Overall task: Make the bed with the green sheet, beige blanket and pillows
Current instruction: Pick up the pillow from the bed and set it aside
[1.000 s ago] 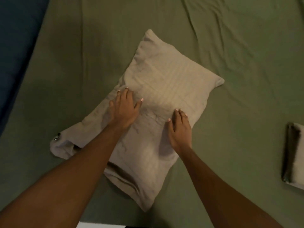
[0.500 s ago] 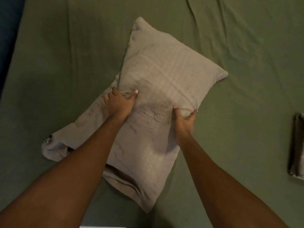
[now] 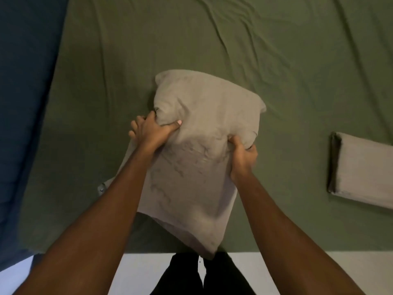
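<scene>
**Pillow clamped in both your hands over the green sheet**

Pillow (image 3: 204,116) sits mid-bed on the green sheet (image 3: 127,50), and you've got it from both sides. Your left hand (image 3: 151,133) is curled into its left edge, thumb dug across the top. Your right hand (image 3: 242,154) is bunched tight on the right edge. The stuffed end points away from you. The slack end of the case hangs past the near bed edge, in front of your dark trousers (image 3: 185,275). A folded beige bundle (image 3: 365,171) lies well apart on the right, and blue fabric (image 3: 25,103) runs along the left.
</scene>
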